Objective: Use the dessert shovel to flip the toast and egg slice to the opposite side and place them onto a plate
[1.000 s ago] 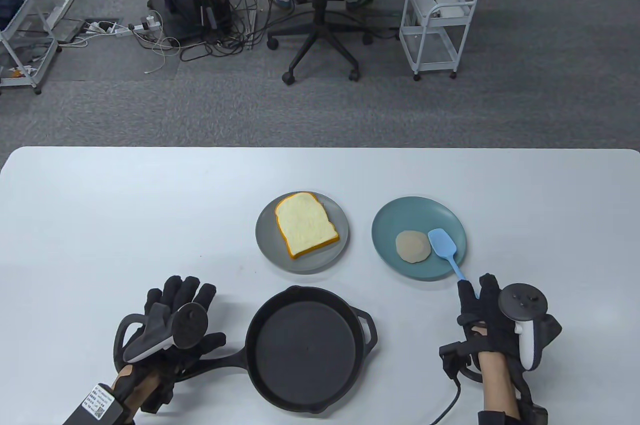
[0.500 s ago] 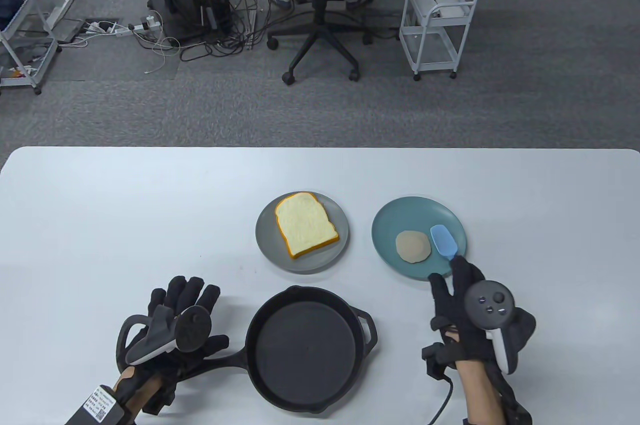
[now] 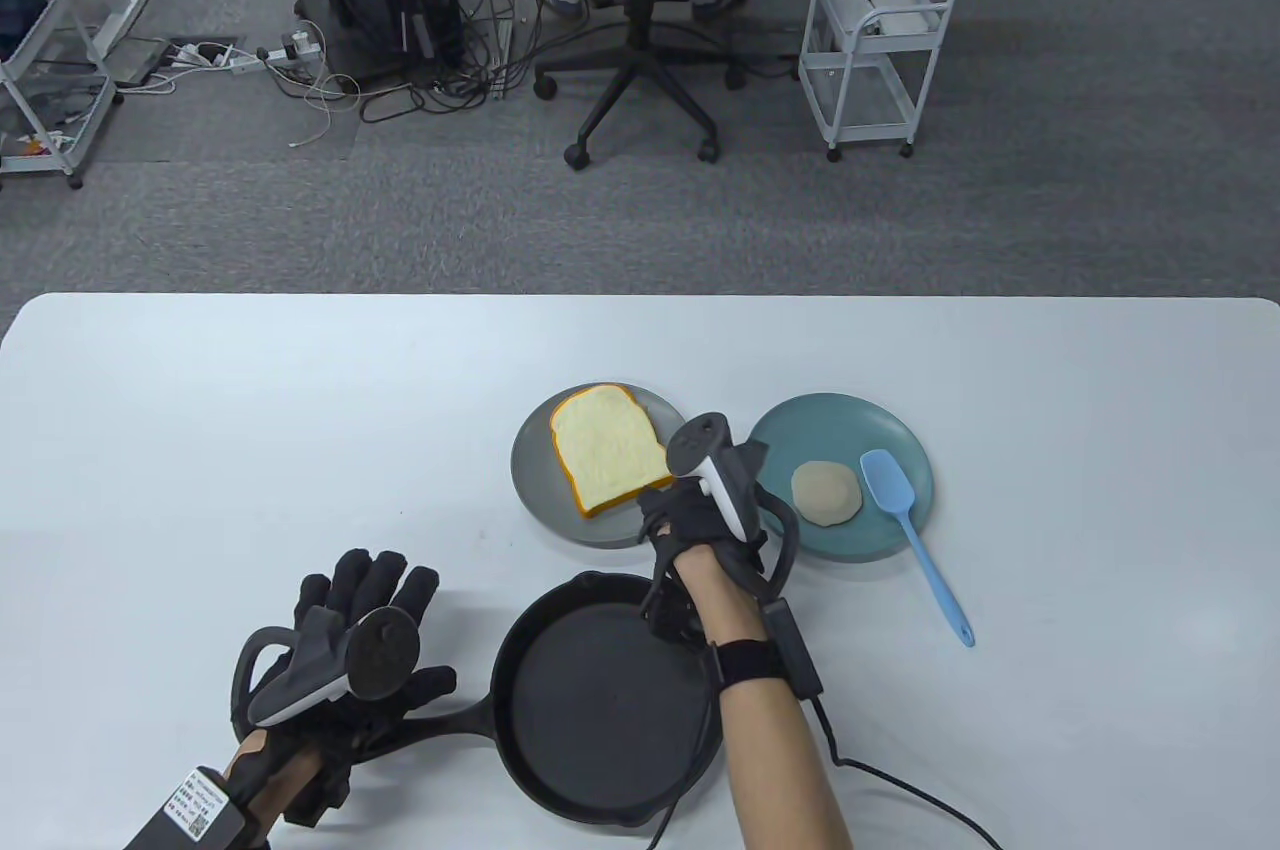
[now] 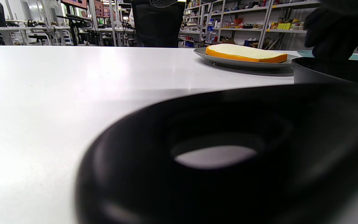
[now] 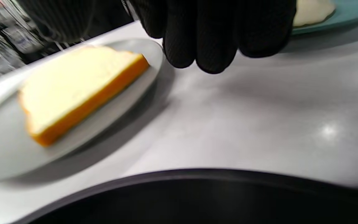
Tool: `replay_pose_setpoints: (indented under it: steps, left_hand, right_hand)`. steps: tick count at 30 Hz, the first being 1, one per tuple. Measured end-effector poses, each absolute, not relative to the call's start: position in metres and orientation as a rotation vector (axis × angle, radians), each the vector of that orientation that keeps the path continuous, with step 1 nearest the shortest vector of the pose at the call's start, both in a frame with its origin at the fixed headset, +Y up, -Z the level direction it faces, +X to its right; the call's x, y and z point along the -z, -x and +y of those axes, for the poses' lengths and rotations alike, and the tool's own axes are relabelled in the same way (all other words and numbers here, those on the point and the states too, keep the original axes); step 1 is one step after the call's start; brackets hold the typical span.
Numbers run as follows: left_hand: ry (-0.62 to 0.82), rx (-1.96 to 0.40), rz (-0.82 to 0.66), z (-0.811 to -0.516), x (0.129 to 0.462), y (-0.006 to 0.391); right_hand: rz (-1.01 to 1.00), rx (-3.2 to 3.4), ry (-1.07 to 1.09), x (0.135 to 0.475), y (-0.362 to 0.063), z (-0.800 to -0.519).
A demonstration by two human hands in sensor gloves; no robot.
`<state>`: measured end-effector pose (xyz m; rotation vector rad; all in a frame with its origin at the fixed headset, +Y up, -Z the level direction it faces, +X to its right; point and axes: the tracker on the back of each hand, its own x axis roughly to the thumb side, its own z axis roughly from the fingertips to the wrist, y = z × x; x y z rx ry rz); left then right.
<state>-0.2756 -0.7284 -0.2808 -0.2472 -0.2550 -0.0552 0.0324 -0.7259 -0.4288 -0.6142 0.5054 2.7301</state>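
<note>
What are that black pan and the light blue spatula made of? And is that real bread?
The pan looks like cast iron: matte black, thick-walled, handle and body in one piece. The spatula seems to be silicone or soft plastic: uniform pastel blue, no shine. The toast is probably a foam or plastic replica, since its crust is a flat, vivid orange band; the pictures cannot confirm that.

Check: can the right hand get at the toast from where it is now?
Probably yes. The right hand hovers at the near edge of the grey plate, next to the toast, empty, with nothing between them. The spatula lies apart, on the teal plate.
</note>
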Motion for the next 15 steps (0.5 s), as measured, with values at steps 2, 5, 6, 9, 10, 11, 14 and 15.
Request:
replay_pose_setpoints:
  steps: [2,5,6,9,10,11,14,15]
  left_hand:
    - [0.245,0.056,-0.256,-0.728,0.281,0.276]
    - [0.247,0.058,-0.257,-0.729,0.281,0.276]
    - [0.249,0.060,-0.258,-0.730,0.281,0.275]
    - [0.252,0.064,-0.258,-0.730,0.281,0.275]
    - [0.252,0.063,-0.258,-0.730,0.281,0.275]
    - [0.253,0.066,-0.260,-0.730,0.281,0.274]
    - [0.257,0.078,-0.265,-0.732,0.281,0.273]
    - [0.262,0.084,-0.268,-0.733,0.281,0.272]
  right_hand:
    - [0.536,-2.786,0.703,0.435,-0.022,-0.734]
    - [0.537,-2.780,0.864,0.439,-0.014,-0.744]
    - [0.550,-2.750,0.884,0.439,-0.015,-0.747]
    - [0.504,-2.657,1.000,0.440,-0.022,-0.752]
    - [0.506,-2.637,1.028,0.441,-0.026,-0.753]
    - [0.484,-2.617,1.046,0.440,-0.029,-0.753]
    - [0.428,-2.523,1.083,0.439,-0.034,-0.756]
    - [0.404,-2.477,1.094,0.438,-0.035,-0.757]
